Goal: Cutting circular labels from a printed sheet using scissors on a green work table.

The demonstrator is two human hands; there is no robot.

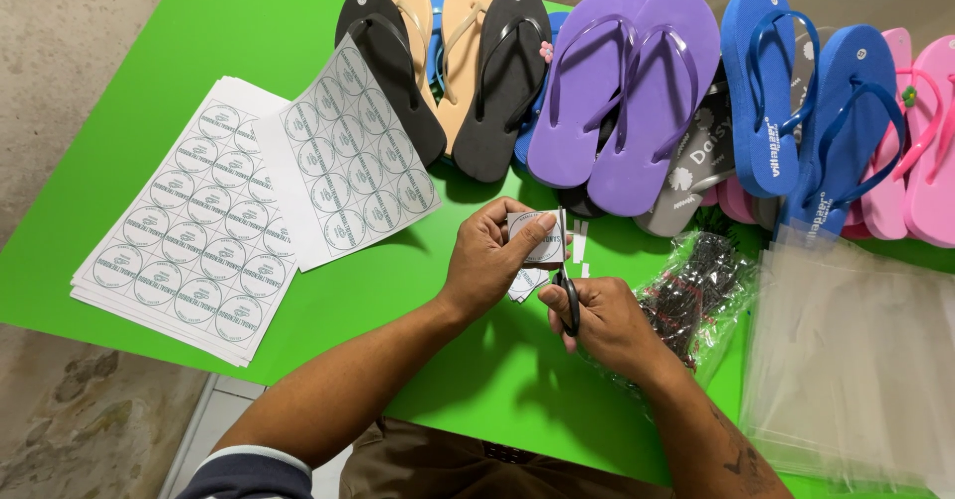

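While scissors (568, 295) cut, left fingers (527, 232) pinch the paper label (542, 245).

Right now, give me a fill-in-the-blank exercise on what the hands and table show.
1. The right hand works a pair of ____ with black handles.
2. The left hand pinches a small piece of ____.
3. The table top is coloured ____.
4. The stack of sticker sheets is printed with labels of ____ shape.

Missing words: scissors; paper; green; round
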